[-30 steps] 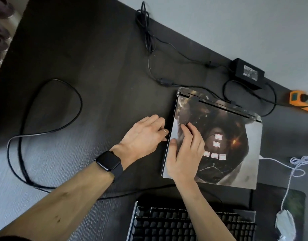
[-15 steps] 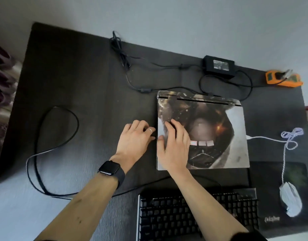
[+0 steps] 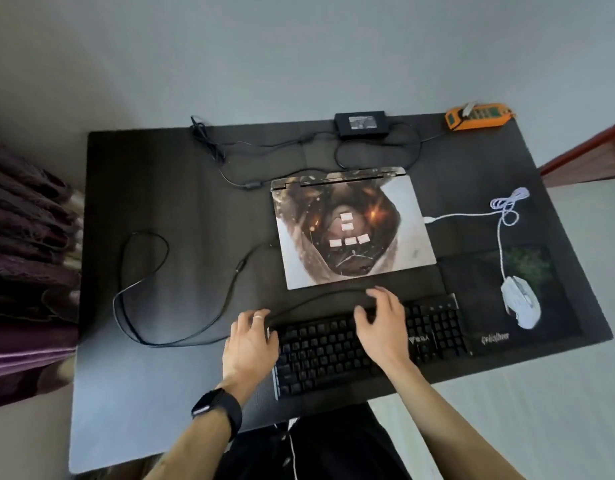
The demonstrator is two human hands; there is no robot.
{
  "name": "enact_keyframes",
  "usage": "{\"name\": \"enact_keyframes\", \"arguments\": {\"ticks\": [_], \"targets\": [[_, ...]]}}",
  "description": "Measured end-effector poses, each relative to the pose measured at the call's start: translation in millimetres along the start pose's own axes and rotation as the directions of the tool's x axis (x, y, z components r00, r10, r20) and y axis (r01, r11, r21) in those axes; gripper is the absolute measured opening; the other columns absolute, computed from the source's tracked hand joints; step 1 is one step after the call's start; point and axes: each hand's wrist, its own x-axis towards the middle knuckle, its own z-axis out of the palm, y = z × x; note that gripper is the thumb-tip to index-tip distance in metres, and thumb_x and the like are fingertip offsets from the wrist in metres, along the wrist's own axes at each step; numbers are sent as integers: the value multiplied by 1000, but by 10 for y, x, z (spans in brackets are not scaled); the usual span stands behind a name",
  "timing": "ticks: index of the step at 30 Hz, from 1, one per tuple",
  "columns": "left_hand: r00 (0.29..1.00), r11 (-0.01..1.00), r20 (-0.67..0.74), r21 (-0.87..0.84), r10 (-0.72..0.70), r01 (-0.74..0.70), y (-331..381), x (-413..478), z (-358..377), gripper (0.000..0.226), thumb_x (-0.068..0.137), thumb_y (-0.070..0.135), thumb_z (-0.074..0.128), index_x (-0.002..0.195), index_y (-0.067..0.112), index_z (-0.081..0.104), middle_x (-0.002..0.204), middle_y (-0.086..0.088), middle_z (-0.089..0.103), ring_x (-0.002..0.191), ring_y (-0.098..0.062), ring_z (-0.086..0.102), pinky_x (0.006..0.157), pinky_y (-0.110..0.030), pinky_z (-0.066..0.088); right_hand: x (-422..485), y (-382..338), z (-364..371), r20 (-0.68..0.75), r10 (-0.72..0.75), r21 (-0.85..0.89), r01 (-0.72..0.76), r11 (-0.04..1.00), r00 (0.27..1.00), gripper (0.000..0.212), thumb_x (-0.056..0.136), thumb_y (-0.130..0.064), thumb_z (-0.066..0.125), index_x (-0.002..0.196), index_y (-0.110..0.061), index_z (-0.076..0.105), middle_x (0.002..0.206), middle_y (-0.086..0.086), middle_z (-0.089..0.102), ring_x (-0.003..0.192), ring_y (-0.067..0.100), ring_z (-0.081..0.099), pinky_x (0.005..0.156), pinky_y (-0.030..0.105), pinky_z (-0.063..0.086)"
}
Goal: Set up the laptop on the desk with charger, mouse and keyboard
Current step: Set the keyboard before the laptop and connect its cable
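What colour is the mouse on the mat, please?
White, with a white braided cable; the mouse shows clearly in the head view.

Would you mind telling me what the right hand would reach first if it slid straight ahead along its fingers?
Probably the closed laptop's near edge; the right hand over the keyboard points toward it.

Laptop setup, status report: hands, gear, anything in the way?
Left hand open at the keyboard left end, right hand open over its keys. Laptop shut, mouse on pad. Keyboard cable looped loose at left.
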Motion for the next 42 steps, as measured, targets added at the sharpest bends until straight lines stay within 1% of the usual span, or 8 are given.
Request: {"name": "enact_keyframes", "arguments": {"ticks": [4,8,13,22,26,32,37,42], "targets": [[963,954,129,-155,-238,257,18,-268,212,51,92,37,57,137,17,45,134,-9,45,121,-33,51,99,-46,46,-306,851,-246,-49,314,-45,-316,948,948,56,88,-29,71,135,-5,54,148,17,44,136,39,37,112,48,32],[922,887,175,-259,-346,382,98,-413,433,54,92,34,61,138,10,45,135,-15,50,123,-32,51,103,-41,41,-385,1451,-497,-16,447,-117,-446,887,894,80,88,-42,69,152,-14,31,163,17,17,145,43,19,115,53,28],[888,828,158,-319,-433,461,249,-579,586,68,90,26,66,150,16,36,143,-15,44,124,-31,53,108,-40,42,-330,1894,-616,159,397,-53,-393,918,904,94,89,-55,62,159,-26,7,166,14,13,149,39,15,120,49,18],[868,773,212,-394,-449,497,-192,-380,968,96,57,32,73,147,31,40,129,-5,53,109,-25,63,103,-46,49,-435,2021,-701,176,317,-21,-319,948,932,92,91,-52,62,160,-27,7,164,14,16,146,42,18,116,50,26],[879,840,171,-260,-445,476,273,-648,778,80,79,19,72,150,18,34,136,-12,41,116,-33,57,107,-39,43,-462,2072,-751,207,303,16,-313,950,930,92,91,-49,63,160,-29,7,167,11,11,150,38,16,119,48,22],[932,922,43,-133,-360,363,665,-807,702,75,89,26,60,153,12,24,143,-21,36,134,-40,35,114,-46,31,-659,2025,-874,162,256,115,-276,954,953,69,95,-44,60,155,-27,30,166,4,20,150,31,23,120,47,27],[995,995,39,-34,-88,89,978,-928,640,65,93,30,56,152,18,32,153,-9,33,142,-29,27,116,-39,26,-1059,1888,-993,46,171,148,-176,973,984,51,96,-42,58,145,-29,50,158,0,37,146,24,29,118,42,31],[966,968,69,16,248,-250,1531,-1115,726,60,96,33,55,150,19,36,151,-6,38,140,-28,31,114,-37,28,-1542,1856,-1206,-124,160,212,-131,968,979,41,97,-41,58,137,-31,58,149,-4,49,142,21,35,117,38,31]]}}
